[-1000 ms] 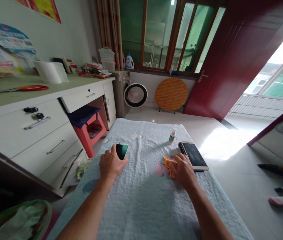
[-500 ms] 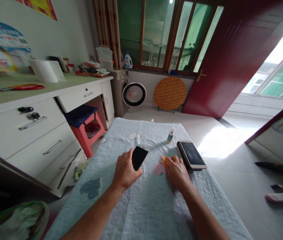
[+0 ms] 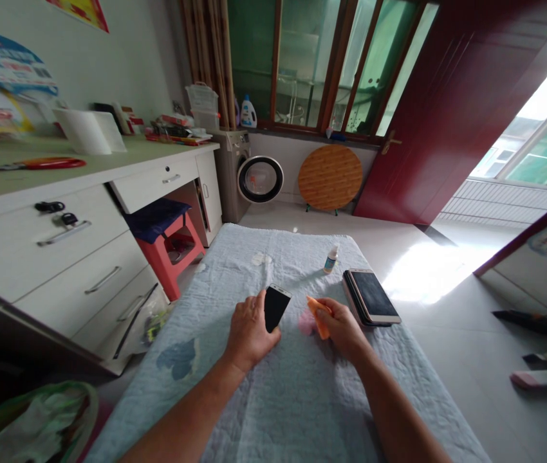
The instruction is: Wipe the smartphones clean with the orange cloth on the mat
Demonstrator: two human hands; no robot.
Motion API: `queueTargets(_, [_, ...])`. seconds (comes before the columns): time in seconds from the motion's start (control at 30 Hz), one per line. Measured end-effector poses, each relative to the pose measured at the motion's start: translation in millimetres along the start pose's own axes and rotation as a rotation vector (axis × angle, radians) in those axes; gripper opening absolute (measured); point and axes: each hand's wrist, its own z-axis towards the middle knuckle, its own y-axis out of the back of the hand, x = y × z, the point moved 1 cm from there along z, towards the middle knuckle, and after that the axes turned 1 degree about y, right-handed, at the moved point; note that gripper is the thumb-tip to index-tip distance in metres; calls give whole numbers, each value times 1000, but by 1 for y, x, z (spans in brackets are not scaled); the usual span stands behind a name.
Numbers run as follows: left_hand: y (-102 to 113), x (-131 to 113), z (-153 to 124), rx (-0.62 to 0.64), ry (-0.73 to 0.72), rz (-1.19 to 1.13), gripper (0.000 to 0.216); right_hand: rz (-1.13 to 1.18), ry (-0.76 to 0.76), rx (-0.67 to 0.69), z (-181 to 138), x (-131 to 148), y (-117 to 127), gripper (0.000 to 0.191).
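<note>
A smartphone [image 3: 277, 307] with a dark screen and white edge is gripped by my left hand [image 3: 249, 331], thumb and fingers along its sides. My right hand [image 3: 343, 326] pinches a folded orange cloth [image 3: 320, 319] just above the light blue quilted cover. Right of that hand lies a gold-rimmed smartphone [image 3: 374, 296] on top of a dark flat item whose kind I cannot make out. Beyond my hands stands a small spray bottle [image 3: 330, 260], upright on the quilted cover [image 3: 264, 399].
At left is a white desk [image 3: 71, 244] with drawers, a paper roll [image 3: 83, 132] and red-handled scissors [image 3: 54, 164] on top. A red stool [image 3: 170, 254] stands beside it. Farther off are a washing machine [image 3: 229, 173], its door open, and a round wooden tabletop [image 3: 330, 177].
My right hand has turned and lifted slightly, so more of the orange cloth shows. My left hand and its smartphone have shifted a little right and lower.
</note>
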Motion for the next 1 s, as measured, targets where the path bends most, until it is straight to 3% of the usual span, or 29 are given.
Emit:
queueTargets(0.17, [0, -2, -3, 39, -37, -13, 76, 428, -121, 66, -3, 5, -8, 42])
queueTargets(0.37, [1, -5, -5, 67, -122, -167, 79, 501, -146, 25, -6, 12, -14, 47])
queueTargets(0.6, [-1, -7, -10, 185, -181, -354, 90, 214, -32, -69, -1, 2, -16, 33])
queueTargets(0.8, [-3, -6, -10, 251, -277, -346, 103, -253, 283, -352, 1, 7, -19, 6])
queueTargets(0.87, [-3, -6, -10, 249, -261, -347, 101, -341, 350, -309, 1, 10, -23, 10])
queueTargets(1.0, [-2, -9, -10, 223, -235, -364, 96, -445, 415, -91, -1, 12, -29, 10])
